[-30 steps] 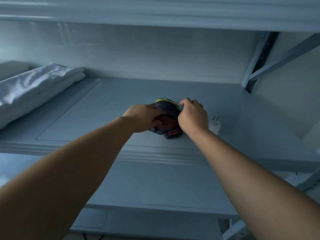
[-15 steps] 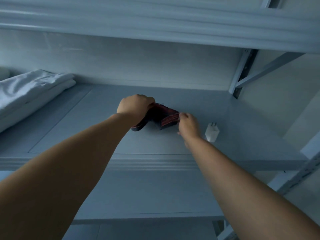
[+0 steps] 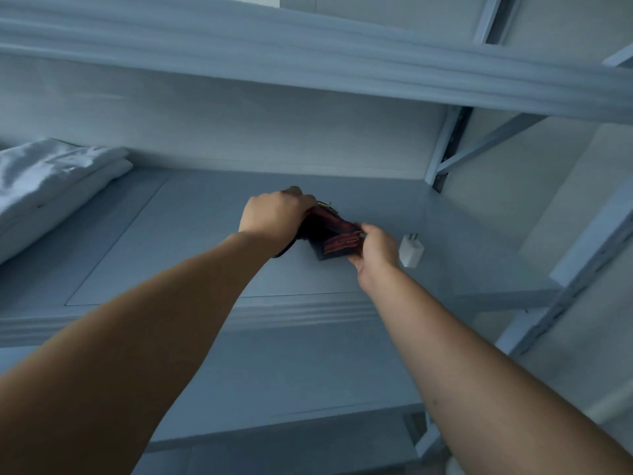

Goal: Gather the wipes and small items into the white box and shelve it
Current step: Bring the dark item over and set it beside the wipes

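Note:
A dark packet with red and yellow-green markings (image 3: 330,234) sits tilted over the grey shelf board (image 3: 191,255), near its middle. My left hand (image 3: 274,217) grips its left, upper end from above. My right hand (image 3: 371,250) pinches its lower right corner, where a red striped patch shows. Much of the packet is hidden under my left hand. A small white plug adapter (image 3: 410,251) stands on the shelf just right of my right hand. No white box is in view.
Folded white linen (image 3: 51,180) lies at the shelf's left end. Another shelf (image 3: 308,60) runs close overhead. A metal upright with a diagonal brace (image 3: 445,149) closes the right rear corner. A lower shelf (image 3: 291,378) shows beneath my arms.
The packet went from lying under both hands to being lifted and tilted, my left hand at its upper end and my right hand shifted to its lower right corner. The view swung slightly left.

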A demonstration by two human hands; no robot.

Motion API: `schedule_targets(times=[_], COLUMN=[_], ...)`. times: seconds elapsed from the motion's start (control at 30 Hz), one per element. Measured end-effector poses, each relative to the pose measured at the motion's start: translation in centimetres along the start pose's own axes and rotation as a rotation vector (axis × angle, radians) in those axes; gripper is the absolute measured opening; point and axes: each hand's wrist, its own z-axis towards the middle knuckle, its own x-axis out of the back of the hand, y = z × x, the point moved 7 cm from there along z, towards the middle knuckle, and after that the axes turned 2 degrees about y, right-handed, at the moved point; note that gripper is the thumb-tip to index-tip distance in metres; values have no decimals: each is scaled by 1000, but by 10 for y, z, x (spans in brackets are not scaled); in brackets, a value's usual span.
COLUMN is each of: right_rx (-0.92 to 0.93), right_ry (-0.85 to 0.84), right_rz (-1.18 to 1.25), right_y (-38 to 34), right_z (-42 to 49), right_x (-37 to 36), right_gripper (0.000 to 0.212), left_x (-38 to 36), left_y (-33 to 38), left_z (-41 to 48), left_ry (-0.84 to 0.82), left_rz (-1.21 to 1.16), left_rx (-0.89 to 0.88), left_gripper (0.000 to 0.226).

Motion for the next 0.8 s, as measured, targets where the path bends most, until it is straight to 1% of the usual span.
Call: schedule_targets(times=[0.13,0.23,0.47,0.6,0.8], right_rx=[92,106,128,163,158], right_ry=[71,145,184,166,226], right_rz=[-18,12,95,204,279], right_y=[-3,-3,-16,-28,-27], right_z=[-12,-22,-53,-82,-147], right_x=[15,33,88,135,239], right_gripper=[28,25,20,26,23], left_x=[13,21,51,71,105], left_y=[13,27,79,124,218], left_z=[-7,-14,-24,-36,-77], left_ry=[54,61,107,126,137], left_rz=[-49,-63,-104,-125,-166], left_rx=[-48,-85,-178,-225,-328], left_gripper=[28,27,23,22,18])
